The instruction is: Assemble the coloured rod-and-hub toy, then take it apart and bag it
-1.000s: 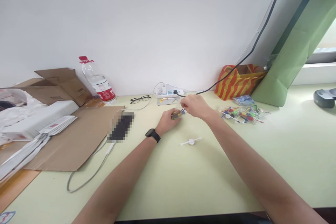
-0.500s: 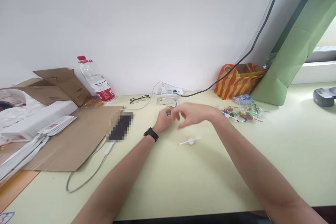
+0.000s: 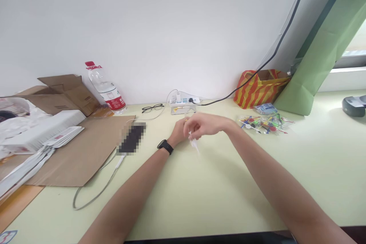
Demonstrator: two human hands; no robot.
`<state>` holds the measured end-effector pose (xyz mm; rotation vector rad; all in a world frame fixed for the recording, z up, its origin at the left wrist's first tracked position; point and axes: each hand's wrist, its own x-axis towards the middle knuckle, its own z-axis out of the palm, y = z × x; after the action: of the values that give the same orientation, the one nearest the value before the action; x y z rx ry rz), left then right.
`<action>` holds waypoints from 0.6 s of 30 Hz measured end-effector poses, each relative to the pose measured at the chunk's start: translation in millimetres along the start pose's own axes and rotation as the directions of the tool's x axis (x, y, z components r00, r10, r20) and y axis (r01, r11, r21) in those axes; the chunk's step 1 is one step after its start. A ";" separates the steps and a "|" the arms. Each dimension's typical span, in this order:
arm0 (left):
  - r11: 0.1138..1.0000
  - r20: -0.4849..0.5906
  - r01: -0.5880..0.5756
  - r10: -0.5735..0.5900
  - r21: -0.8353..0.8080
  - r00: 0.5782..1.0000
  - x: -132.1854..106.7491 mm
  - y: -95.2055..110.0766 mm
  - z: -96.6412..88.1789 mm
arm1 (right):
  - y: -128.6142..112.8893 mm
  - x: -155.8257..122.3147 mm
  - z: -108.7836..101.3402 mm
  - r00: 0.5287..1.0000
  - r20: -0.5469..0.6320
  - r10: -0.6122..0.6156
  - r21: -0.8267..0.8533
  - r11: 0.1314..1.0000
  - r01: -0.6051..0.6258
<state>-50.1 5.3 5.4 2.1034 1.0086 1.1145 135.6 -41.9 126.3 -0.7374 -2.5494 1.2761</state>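
My right hand (image 3: 206, 124) is closed, its fingertips pinching a small white plastic piece with a round hub and thin arms (image 3: 195, 144). The piece hangs down below the fingers, slightly blurred. Pressed close on the left is my left hand (image 3: 177, 131), with a black watch (image 3: 165, 146) at the wrist. Its fingers are curled, and my right hand covers most of them. A speck of yellow shows at the left fingertips; what it belongs to is hidden.
Small bagged colourful plastic parts (image 3: 265, 124) lie at the right, before a striped bag (image 3: 260, 87). A power strip (image 3: 183, 101), glasses (image 3: 153, 108) and a clear case (image 3: 183, 110) are by the wall. A phone (image 3: 132, 139), cardboard (image 3: 74, 152) and a bottle (image 3: 110, 93) stand left.
My right hand has closed on the white piece, which was lying on the table, and lifted it toward my left hand. My left hand has stayed about where it was.
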 end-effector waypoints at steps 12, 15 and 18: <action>0.989 -0.012 0.148 -0.148 -0.007 0.989 -2.7 6.5 5.2 | -11.1 -19.7 -20.4 0.557 -0.815 -0.161 -0.259 0.961 -0.101; 0.990 -0.003 0.144 -0.144 -0.009 0.990 -3.7 10.2 4.4 | -1.2 -8.8 -14.4 0.623 -0.764 -0.166 -0.360 0.911 -0.198; 0.991 0.013 0.134 -0.134 -0.004 0.991 -4.5 13.4 4.0 | 6.7 -0.1 -9.3 0.680 -0.719 -0.145 -0.435 0.857 -0.276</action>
<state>-43.6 -6.5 11.4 2.0044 1.1222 1.0357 141.6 -32.1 126.7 -1.1635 -2.1312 0.1421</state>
